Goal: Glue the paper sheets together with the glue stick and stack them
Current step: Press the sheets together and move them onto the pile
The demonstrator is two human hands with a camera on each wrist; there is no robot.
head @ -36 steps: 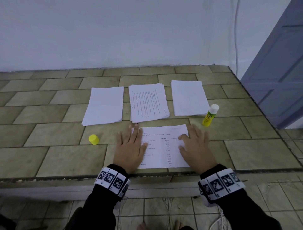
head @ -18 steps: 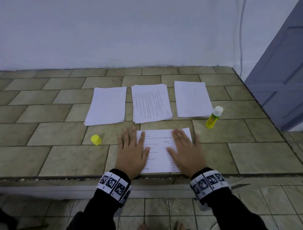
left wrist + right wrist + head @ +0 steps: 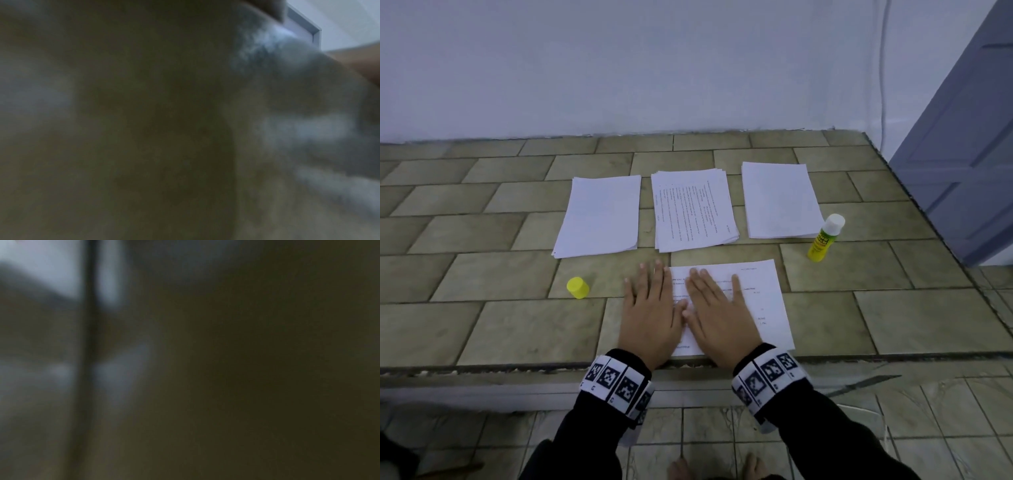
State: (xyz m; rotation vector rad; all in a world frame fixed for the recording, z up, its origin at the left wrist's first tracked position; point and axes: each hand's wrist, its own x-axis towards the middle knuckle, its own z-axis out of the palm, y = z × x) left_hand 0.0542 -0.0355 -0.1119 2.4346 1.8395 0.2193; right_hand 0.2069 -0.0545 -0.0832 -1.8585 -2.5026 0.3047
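Note:
A printed sheet (image 3: 763, 294) lies near the front edge of the tiled counter (image 3: 482, 274). My left hand (image 3: 650, 308) lies flat with straight fingers over the sheet's left edge. My right hand (image 3: 719, 308) presses flat on the sheet's left-middle, right beside the left hand. Behind them lie three stacks: a blank stack (image 3: 599, 216) at left, a printed stack (image 3: 693, 209) in the middle, a blank stack (image 3: 779, 200) at right. The uncapped yellow glue stick (image 3: 824, 238) stands right of the sheet. Its yellow cap (image 3: 578, 287) lies left of my hands. Both wrist views are dark and blurred.
A white wall (image 3: 654, 68) backs the counter. A grey-blue door (image 3: 969, 154) stands past the counter's right edge. The counter's front edge (image 3: 517, 369) runs just under my wrists, with tiled floor (image 3: 893, 428) below.
My right hand has slid left across the sheet from its right side until it is next to the left hand. The left hand has stayed put.

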